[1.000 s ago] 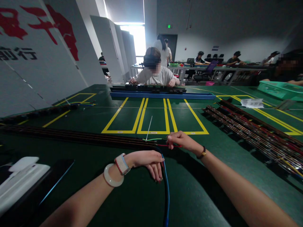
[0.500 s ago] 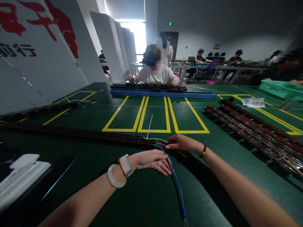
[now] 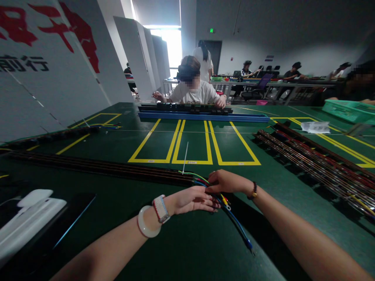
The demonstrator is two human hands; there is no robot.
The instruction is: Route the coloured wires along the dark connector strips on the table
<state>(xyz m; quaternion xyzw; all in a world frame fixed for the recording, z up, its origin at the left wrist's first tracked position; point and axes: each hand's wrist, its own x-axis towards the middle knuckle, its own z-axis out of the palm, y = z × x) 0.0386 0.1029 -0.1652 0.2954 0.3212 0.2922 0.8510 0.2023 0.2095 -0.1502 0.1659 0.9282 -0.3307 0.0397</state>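
Observation:
A long dark rail bundle (image 3: 140, 173) lies across the green table, with coloured wires leaving its right end. My left hand (image 3: 195, 200) is palm-up at that end, the blue wire (image 3: 238, 225) passing between its thumb and loosely bent fingers. Just above, my right hand (image 3: 227, 182) pinches the gathered wires, its fingertips close to my left thumb. The green-yellow wire (image 3: 191, 174) runs into this grip. A yellow sleeve with a ring lug (image 3: 226, 203) and a red tip stick out below. Near the rail's end a white cable tie (image 3: 185, 159) stands upright.
A stack of wired rails (image 3: 316, 166) lies at the right, near a green basket (image 3: 348, 111). White and black devices (image 3: 43, 212) rest at the left. Across the table, a person sits behind a blue rail (image 3: 205, 116). Yellow tape outlines (image 3: 191, 162) mark the table.
My right hand has closed on the wires, bringing the green-yellow and red ones toward the blue. My left hand has shifted slightly right. The blue wire's free end has swung right and up.

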